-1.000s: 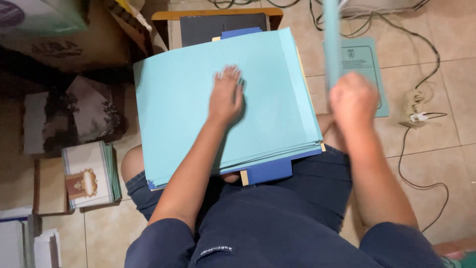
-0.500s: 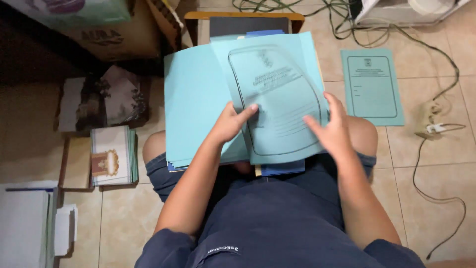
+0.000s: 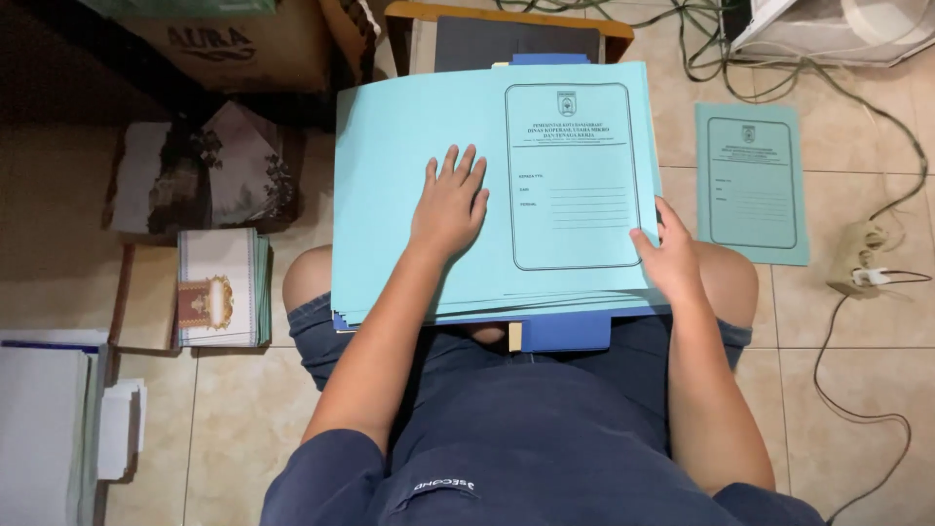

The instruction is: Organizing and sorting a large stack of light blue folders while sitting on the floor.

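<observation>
Folders stacked on a lap, both hands on the top one

The left hand (image 3: 450, 207) lay flat and open on the light-blue folder (image 3: 487, 185), pinning the stack (image 3: 467, 310) on the knees; the right hand (image 3: 668, 255) pinched its right edge, keeping it square.

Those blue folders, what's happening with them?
A person sits with a stack of light blue folders on their lap. Their left hand lies flat on the top folder, and their right hand holds its right edge. That folder lies open, printed cover up. One more blue folder lies on the tiled floor to the right, near some cables.
</observation>
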